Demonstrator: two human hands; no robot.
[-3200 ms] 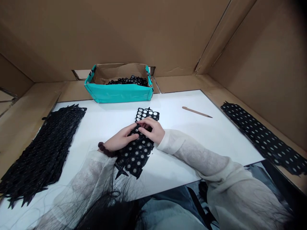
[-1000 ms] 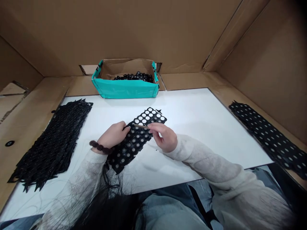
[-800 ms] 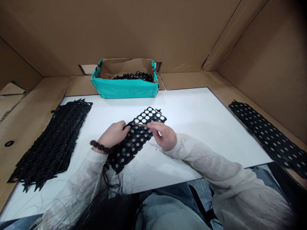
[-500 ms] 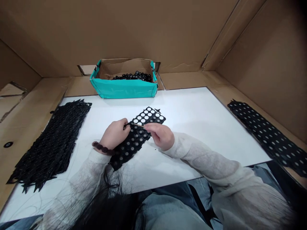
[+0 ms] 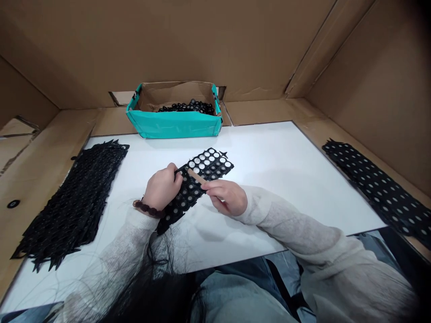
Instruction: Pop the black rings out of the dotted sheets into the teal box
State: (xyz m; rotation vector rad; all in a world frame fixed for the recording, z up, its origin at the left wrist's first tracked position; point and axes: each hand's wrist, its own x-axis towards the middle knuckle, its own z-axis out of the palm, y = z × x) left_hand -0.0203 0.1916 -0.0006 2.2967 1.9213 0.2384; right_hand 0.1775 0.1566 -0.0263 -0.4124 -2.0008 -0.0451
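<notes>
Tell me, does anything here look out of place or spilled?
One small black round piece lies alone on the cardboard at far left, away from similar-looking pieces in the teal box.

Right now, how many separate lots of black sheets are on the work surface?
3: a pile on the left, a sheet held by the left hand, and a dotted lot on the right.

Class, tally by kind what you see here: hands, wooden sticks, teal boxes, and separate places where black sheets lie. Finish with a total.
Hands: 2 (left hand, right hand)
Wooden stick: 1
Teal box: 1
Black-sheet places: 3 (left pile, middle sheet, right-side sheets)
Total: 7
</notes>
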